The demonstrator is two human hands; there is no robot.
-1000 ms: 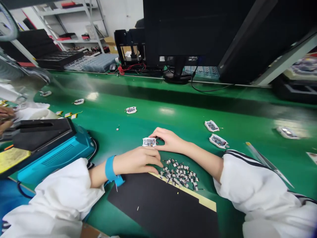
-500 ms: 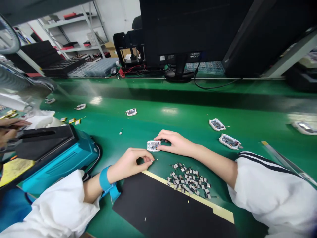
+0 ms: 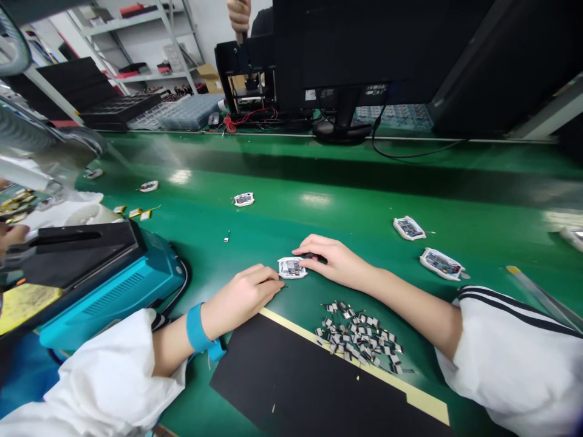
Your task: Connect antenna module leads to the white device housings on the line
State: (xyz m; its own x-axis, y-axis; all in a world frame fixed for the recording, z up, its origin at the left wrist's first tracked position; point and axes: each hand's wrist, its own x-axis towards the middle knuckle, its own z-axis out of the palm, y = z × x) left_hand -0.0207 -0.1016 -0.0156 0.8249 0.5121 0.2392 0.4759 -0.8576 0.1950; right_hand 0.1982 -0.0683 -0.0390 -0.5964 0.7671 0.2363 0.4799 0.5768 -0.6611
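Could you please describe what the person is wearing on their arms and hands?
The left hand and right hand are bare, with no gloves. The left sleeve and right sleeve are white, the right with black stripes near the cuff. A blue strap circles the left wrist.

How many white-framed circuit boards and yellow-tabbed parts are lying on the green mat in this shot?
White-framed circuit boards: 7, including the one between the left hand and right hand, and one cut off at the right edge
Yellow-tabbed parts: 3
Total: 10
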